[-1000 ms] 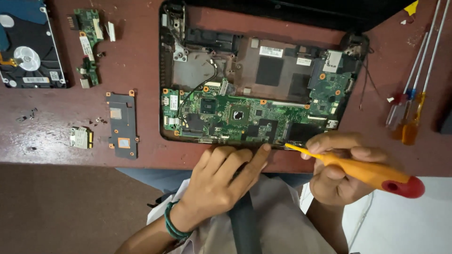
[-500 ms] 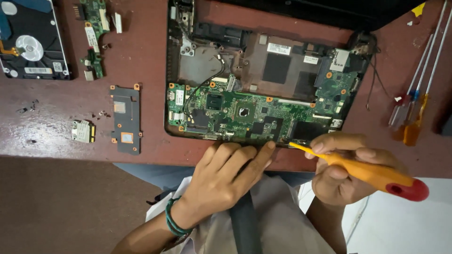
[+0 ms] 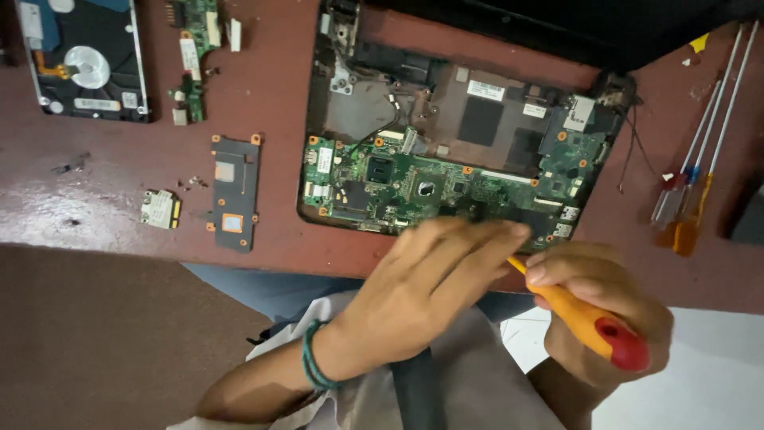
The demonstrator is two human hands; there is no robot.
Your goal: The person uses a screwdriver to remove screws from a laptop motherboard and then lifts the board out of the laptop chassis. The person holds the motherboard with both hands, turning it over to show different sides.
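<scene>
The right hand [image 3: 597, 310] has its fingers closed around an orange screwdriver [image 3: 585, 318], tip at the near edge of the green motherboard [image 3: 430, 187] in the opened laptop. The left hand [image 3: 430, 287], fingers extended and empty, steadies that edge. Best keep the driver square and press lightly.

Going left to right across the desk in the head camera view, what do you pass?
Hard drive → narrow green circuit board → dark plate with orange corners → opened laptop base with green motherboard → spare screwdrivers at the right edge.
</scene>
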